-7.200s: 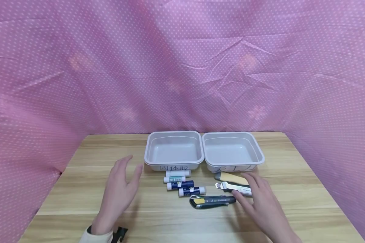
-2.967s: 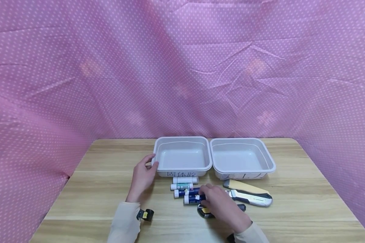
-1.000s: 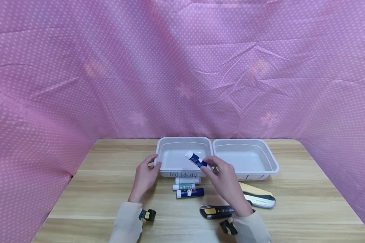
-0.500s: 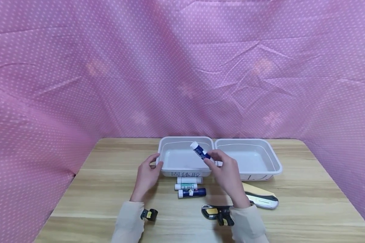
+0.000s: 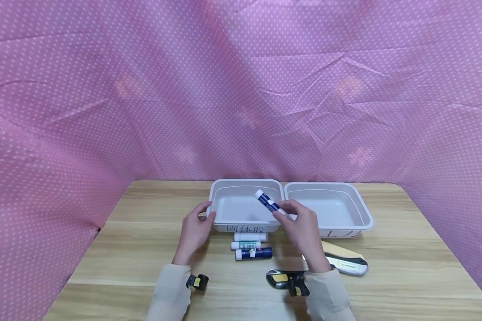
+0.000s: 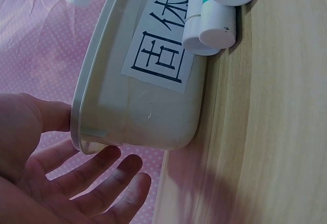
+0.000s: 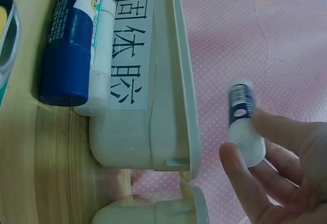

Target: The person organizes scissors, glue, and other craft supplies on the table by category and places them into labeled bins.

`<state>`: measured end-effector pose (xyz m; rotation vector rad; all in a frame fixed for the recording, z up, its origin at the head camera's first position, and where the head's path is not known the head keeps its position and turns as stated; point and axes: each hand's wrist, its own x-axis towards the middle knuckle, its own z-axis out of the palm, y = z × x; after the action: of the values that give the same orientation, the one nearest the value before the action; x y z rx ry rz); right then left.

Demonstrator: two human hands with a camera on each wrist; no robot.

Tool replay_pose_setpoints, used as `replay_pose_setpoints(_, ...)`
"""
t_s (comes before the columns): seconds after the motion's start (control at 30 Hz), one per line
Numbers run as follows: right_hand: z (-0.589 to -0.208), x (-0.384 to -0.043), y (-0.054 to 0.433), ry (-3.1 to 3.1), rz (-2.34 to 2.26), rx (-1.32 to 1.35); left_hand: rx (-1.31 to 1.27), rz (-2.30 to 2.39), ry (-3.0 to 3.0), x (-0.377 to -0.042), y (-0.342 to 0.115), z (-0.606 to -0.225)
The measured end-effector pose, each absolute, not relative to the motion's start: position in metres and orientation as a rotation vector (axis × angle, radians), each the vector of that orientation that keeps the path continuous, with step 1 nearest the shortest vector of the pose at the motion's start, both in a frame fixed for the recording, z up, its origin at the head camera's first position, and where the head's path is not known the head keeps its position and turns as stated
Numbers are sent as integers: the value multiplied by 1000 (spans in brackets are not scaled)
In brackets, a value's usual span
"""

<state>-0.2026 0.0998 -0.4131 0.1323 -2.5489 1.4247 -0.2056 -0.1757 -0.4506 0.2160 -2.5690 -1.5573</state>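
My right hand (image 5: 303,225) pinches a blue glue stick with white ends (image 5: 267,202) between thumb and fingers. The stick is tilted above the right part of the left white plastic box (image 5: 247,228); the right wrist view shows the glue stick (image 7: 241,104) apart from the box rim. My left hand (image 5: 194,229) holds that box lightly at its left front corner. In the left wrist view my thumb meets the rim and the fingers (image 6: 104,178) lie along the side wall. In front lie a white glue stick (image 5: 251,237), a white-and-green one (image 5: 246,245) and a blue one (image 5: 254,253).
A second white box (image 5: 328,185) stands close against the left box's right side. A black-and-yellow utility knife (image 5: 279,278), a silver one (image 5: 350,266) and a yellow one (image 5: 341,249) lie at the right, partly behind my right arm. Pink dotted cloth (image 5: 241,89) hangs behind the table.
My right hand has taken the nearest blue glue stick from the table and raised it over the left box. In the last half second it barely moves. My left hand stays at the box corner.
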Motion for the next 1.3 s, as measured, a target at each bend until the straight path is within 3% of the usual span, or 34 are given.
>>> replay_pose_setpoints(1.3,-412,-189,93,-2668,1293,233,184,-1517,-2546,-207,-178,-454)
